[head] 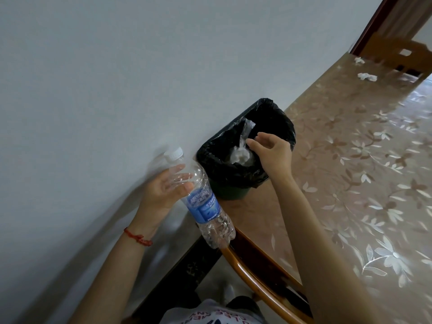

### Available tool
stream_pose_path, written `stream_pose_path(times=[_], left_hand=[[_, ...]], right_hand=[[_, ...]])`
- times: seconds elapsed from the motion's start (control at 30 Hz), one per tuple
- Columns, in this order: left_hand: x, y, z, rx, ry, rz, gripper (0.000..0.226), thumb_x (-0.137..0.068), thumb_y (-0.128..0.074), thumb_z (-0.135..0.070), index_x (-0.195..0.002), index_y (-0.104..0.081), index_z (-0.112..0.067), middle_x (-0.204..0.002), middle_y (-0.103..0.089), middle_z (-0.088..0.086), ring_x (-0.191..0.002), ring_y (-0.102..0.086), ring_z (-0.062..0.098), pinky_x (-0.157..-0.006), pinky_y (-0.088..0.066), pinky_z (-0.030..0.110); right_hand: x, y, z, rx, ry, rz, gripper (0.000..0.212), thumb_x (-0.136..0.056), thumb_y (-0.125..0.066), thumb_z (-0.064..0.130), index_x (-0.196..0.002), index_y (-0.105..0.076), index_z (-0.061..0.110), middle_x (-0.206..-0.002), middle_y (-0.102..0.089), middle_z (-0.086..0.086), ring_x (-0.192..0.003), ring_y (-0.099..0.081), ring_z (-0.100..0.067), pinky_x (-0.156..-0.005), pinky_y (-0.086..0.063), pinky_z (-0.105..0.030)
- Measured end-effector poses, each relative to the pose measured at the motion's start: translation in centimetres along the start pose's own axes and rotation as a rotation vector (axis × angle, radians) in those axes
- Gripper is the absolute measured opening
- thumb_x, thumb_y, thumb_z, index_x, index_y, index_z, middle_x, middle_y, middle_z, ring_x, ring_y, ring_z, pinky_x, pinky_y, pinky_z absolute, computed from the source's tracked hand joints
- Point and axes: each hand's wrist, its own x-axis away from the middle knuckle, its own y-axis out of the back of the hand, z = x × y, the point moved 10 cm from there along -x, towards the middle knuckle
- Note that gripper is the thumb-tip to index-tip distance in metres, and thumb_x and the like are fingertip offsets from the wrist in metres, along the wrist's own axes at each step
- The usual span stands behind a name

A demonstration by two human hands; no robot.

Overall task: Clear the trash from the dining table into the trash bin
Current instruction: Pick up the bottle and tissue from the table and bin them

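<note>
1 bottle (203, 202) in left hand (163, 190), beside trash bin (219, 164).

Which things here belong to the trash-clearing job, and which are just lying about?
Belong to the job:
- plastic bottle, held in the left hand
- trash bin with black liner
- clear plastic bag in the bin, below the open right hand
- two crumpled tissues at the table's far end

Just there:
- floral table cover
- wooden chair
- red wrist cord
</note>
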Motion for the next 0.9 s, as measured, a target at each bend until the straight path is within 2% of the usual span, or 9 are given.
stream_pose_path(times=[0.07, 0.2, 0.27, 0.37, 0.43, 0.6, 0.67, 0.77, 0.9], left_hand=[[-0.1, -0.4, -0.2, -0.008, 0.008, 0.008, 0.077, -0.038, -0.083, -0.053, -0.107, -0.061, -0.025, -0.099, -0.069, -0.003, -0.091, -0.067, 0.011, -0.078, -0.057, 0.027], [-0.8, -1.6, -1.7, 0.011, -0.014, 0.029, 0.076, -0.037, -0.081, -0.063, -0.102, -0.062, -0.029, -0.093, -0.073, -0.009, -0.09, -0.067, 0.011, -0.074, -0.056, 0.025], [-1.3, -2.5, -2.9, 0.015, -0.035, 0.035, 0.076, -0.038, -0.08, -0.063, -0.103, -0.062, -0.029, -0.093, -0.073, -0.009, -0.091, -0.067, 0.012, -0.073, -0.055, 0.024], [-2.2, -3.9, -5.0, 0.06, -0.063, 0.016, 0.076, -0.038, -0.081, -0.062, -0.103, -0.061, -0.029, -0.096, -0.073, -0.003, -0.093, -0.067, 0.018, -0.072, -0.055, 0.026], [-2.8, -4.9, -6.5, 0.075, -0.098, -0.009, 0.07, -0.041, -0.081, -0.059, -0.101, -0.061, -0.03, -0.101, -0.07, 0.0, -0.095, -0.067, 0.019, -0.073, -0.055, 0.027], [-4.5, -6.4, -9.2, 0.119, -0.198, -0.129, 0.048, -0.061, -0.076, -0.035, -0.104, -0.058, -0.024, -0.098, -0.067, -0.001, -0.094, -0.065, 0.017, -0.083, -0.055, 0.033], [-5.3, -6.8, -9.7, 0.14, -0.234, -0.18, 0.045, -0.066, -0.074, -0.029, -0.106, -0.056, -0.021, -0.097, -0.065, -0.002, -0.094, -0.064, 0.014, -0.083, -0.055, 0.03], [-6.5, -7.4, -10.0, 0.159, -0.28, -0.233, 0.045, -0.066, -0.075, -0.026, -0.106, -0.054, -0.02, -0.099, -0.064, -0.002, -0.096, -0.062, 0.013, -0.082, -0.054, 0.026], [-7.7, -8.6, -9.3, 0.105, -0.313, -0.251, 0.042, -0.065, -0.077, -0.024, -0.1, -0.053, -0.027, -0.101, -0.061, -0.006, -0.103, -0.059, 0.012, -0.09, -0.05, 0.03]], right_hand=[[0.6, 0.6, -0.3, -0.04, -0.015, 0.0, 0.046, -0.077, -0.071, 0.034, -0.116, -0.062, 0.012, -0.111, -0.068, -0.001, -0.102, -0.062, -0.009, -0.09, -0.048, -0.022], [2.2, 3.1, -1.3, -0.155, -0.037, -0.039, 0.039, -0.077, -0.071, 0.035, -0.111, -0.066, 0.016, -0.099, -0.069, 0.009, -0.089, -0.062, 0.005, -0.075, -0.05, -0.006], [3.3, 4.7, -2.1, -0.196, -0.059, -0.066, 0.037, -0.077, -0.07, 0.036, -0.109, -0.067, 0.018, -0.095, -0.069, 0.015, -0.088, -0.065, 0.004, -0.078, -0.053, -0.012], [4.6, 6.9, -3.7, -0.259, -0.101, -0.112, 0.035, -0.077, -0.07, 0.035, -0.106, -0.069, 0.017, -0.098, -0.072, 0.007, -0.094, -0.066, -0.005, -0.086, -0.053, -0.027], [5.2, 8.1, -4.6, -0.314, -0.127, -0.139, 0.035, -0.076, -0.071, 0.034, -0.106, -0.069, 0.015, -0.1, -0.072, 0.001, -0.095, -0.067, -0.01, -0.087, -0.053, -0.031], [6.0, 9.7, -5.8, -0.358, -0.161, -0.171, 0.035, -0.078, -0.071, 0.031, -0.107, -0.068, 0.012, -0.104, -0.071, -0.005, -0.097, -0.067, -0.014, -0.089, -0.053, -0.032], [6.2, 9.7, -6.0, -0.363, -0.168, -0.174, 0.036, -0.078, -0.071, 0.031, -0.108, -0.068, 0.012, -0.103, -0.071, -0.005, -0.096, -0.067, -0.014, -0.089, -0.053, -0.032], [6.4, 9.4, -6.3, -0.356, -0.175, -0.167, 0.036, -0.077, -0.071, 0.032, -0.108, -0.068, 0.013, -0.102, -0.071, -0.003, -0.093, -0.068, -0.012, -0.088, -0.053, -0.031], [6.5, 8.8, -6.8, -0.356, -0.191, -0.157, 0.036, -0.077, -0.071, 0.03, -0.108, -0.067, 0.012, -0.101, -0.072, -0.005, -0.091, -0.069, -0.013, -0.089, -0.053, -0.034]])
